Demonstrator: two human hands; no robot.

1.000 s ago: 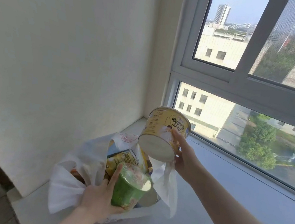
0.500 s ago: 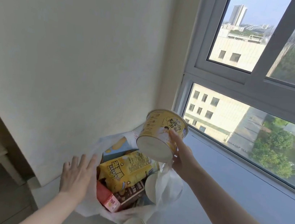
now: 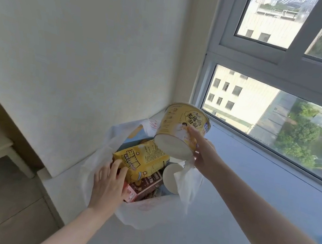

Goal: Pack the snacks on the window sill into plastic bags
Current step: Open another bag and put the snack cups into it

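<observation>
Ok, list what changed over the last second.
The left hand let go of the green cup, then moved right onto the yellow snack pack in the plastic bag. The right hand kept holding the yellow noodle bowl above the bag.

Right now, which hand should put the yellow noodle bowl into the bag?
Right. The right hand grips the yellow noodle bowl just above the open plastic bag; the left hand is busy, resting on the yellow snack packet inside.
</observation>
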